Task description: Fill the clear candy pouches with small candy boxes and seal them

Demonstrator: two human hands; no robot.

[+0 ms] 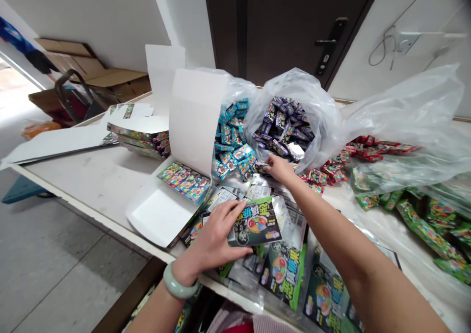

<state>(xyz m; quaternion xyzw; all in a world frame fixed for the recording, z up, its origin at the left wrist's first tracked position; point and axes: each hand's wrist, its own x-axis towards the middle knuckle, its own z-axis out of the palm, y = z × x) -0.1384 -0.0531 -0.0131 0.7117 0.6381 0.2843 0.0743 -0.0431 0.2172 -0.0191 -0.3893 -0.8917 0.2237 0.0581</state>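
My left hand (217, 235) grips a black and green printed candy pouch (259, 222) between thumb and fingers, above several flat pouches of the same kind. My right hand (277, 168) reaches to the mouth of a clear plastic bag (327, 122) full of small purple candy packets (283, 122). Its fingertips are pinched together at a purple packet (261, 167) lying just outside the bag. Small blue candy packets (231, 137) are heaped left of that bag. More candy pouches (281, 271) lie spread below my hands, partly hidden by my right forearm.
An opened white box (154, 210) holds a row of colourful packets. Stacked display boxes (142, 141) stand farther left. Red packets (331, 171) and green packets (434, 220) lie to the right under loose plastic. Cardboard boxes (110, 78) and part of another person (22, 41) show at far left.
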